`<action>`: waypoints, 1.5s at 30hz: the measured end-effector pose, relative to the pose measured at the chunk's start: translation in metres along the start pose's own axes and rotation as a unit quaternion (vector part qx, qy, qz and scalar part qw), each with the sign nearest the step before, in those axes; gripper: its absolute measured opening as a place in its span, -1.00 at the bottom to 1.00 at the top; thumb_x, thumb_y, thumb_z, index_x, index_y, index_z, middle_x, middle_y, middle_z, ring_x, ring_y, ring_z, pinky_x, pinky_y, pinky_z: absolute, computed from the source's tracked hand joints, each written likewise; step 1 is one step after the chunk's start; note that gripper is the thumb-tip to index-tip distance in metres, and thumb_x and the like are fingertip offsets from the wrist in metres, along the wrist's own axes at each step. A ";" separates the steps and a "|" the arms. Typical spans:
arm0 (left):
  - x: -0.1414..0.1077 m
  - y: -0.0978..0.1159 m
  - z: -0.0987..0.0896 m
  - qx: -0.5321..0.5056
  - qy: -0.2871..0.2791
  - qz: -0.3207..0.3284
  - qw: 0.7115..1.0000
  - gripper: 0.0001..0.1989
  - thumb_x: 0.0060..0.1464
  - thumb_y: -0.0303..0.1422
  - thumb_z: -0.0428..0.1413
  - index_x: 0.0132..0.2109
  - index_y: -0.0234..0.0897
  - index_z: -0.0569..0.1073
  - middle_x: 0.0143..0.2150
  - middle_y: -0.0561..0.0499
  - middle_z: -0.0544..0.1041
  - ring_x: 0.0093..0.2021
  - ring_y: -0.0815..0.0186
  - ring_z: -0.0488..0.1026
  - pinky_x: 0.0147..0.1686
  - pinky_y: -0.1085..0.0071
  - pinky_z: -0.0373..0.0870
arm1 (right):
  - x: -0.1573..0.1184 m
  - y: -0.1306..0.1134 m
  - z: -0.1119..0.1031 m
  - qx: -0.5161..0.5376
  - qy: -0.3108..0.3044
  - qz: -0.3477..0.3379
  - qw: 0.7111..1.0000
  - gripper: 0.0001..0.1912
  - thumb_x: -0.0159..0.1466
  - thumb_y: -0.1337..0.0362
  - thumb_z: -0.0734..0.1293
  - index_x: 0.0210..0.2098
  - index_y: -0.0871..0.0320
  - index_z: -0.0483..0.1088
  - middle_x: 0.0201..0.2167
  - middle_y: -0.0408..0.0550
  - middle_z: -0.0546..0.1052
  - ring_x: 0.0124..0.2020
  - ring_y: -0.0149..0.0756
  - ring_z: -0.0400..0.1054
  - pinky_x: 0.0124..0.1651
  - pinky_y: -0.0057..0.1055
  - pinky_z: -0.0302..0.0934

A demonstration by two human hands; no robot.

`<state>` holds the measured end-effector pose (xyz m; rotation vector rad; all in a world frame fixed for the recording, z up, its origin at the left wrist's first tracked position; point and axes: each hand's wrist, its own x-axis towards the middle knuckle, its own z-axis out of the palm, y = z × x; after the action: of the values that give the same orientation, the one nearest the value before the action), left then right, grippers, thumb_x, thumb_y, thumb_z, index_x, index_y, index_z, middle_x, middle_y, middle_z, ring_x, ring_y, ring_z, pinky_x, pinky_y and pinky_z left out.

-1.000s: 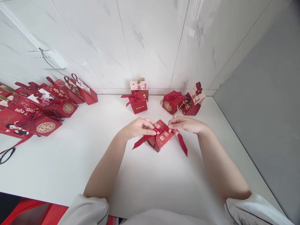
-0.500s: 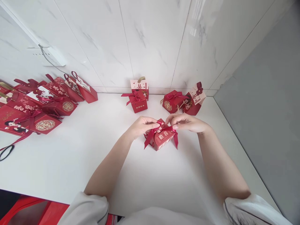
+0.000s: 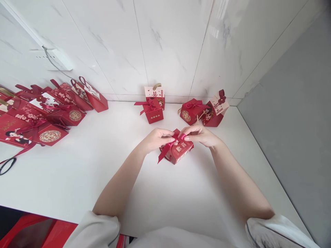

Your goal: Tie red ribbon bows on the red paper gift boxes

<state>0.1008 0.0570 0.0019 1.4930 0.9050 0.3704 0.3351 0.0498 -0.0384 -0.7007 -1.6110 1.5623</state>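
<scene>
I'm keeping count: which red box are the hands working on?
The frontmost red box, near mid-picture: the left hand and right hand pinch its ribbon; neither holds another.

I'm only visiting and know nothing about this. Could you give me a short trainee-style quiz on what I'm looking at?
1. Multiple choice: What do the left hand and right hand both pinch?
a) a roll of tape
b) red ribbon
c) a pen

2. True or false: The red gift box they are working on leans against the tiled wall.

3. Fill in: In the middle pair at the back, the bow-tied box stands in front of a pale-topped box whose handle is ____ in colour.

Key:
1. b
2. False; it sits on the white table
3. gold
</scene>
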 end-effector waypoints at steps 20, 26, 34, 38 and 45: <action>0.001 0.000 0.021 0.070 0.115 0.022 0.991 -0.72 0.02 -0.16 0.19 -0.40 -0.32 0.53 -0.48 0.06 0.51 -0.46 0.39 0.41 -0.50 0.51 0.25 | 0.006 -0.006 0.020 -0.084 0.089 0.041 0.992 -0.66 0.11 0.18 0.49 -0.17 0.16 0.43 -0.44 -0.17 0.47 -0.43 -0.43 0.35 -0.34 -0.45 0.25; 0.005 -0.003 0.008 -0.034 0.060 -0.027 0.997 -0.64 0.05 -0.11 0.20 -0.19 -0.35 0.54 -0.33 -0.12 0.60 -0.39 0.30 0.52 -0.44 0.44 0.39 | 0.007 -0.002 0.015 -0.004 0.093 0.066 0.993 -0.65 0.06 0.18 0.52 -0.20 0.16 0.46 -0.39 -0.12 0.56 -0.37 -0.37 0.43 -0.27 -0.39 0.30; 0.004 -0.001 -0.002 -0.100 -0.048 -0.017 0.994 -0.63 0.09 -0.12 0.17 -0.10 -0.33 0.54 -0.04 -0.18 0.55 -0.29 0.26 0.57 -0.26 0.36 0.48 | 0.002 0.009 0.000 0.035 0.047 0.054 0.997 -0.76 0.16 0.14 0.46 -0.37 0.17 0.42 -0.37 -0.08 0.57 -0.38 -0.37 0.41 -0.32 -0.42 0.26; 0.004 -0.001 -0.003 -0.075 -0.054 -0.021 0.996 -0.65 0.09 -0.14 0.17 -0.12 -0.34 0.54 -0.18 -0.15 0.58 -0.28 0.27 0.55 -0.27 0.38 0.47 | 0.001 0.011 -0.001 0.029 0.030 0.035 0.998 -0.73 0.20 0.10 0.42 -0.36 0.15 0.34 -0.44 -0.12 0.55 -0.44 -0.40 0.36 -0.35 -0.43 0.23; -0.002 0.003 0.002 0.032 -0.004 -0.020 0.999 -0.69 0.13 -0.15 0.14 -0.27 -0.35 0.55 -0.29 -0.12 0.61 -0.33 0.29 0.53 -0.30 0.38 0.44 | -0.001 0.004 0.001 -0.021 -0.011 0.030 0.999 -0.79 0.24 0.14 0.40 -0.34 0.15 0.37 -0.47 -0.16 0.49 -0.44 -0.42 0.33 -0.37 -0.45 0.20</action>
<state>0.1016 0.0545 0.0055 1.5319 0.9466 0.3074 0.3342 0.0490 -0.0429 -0.7623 -1.6563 1.5882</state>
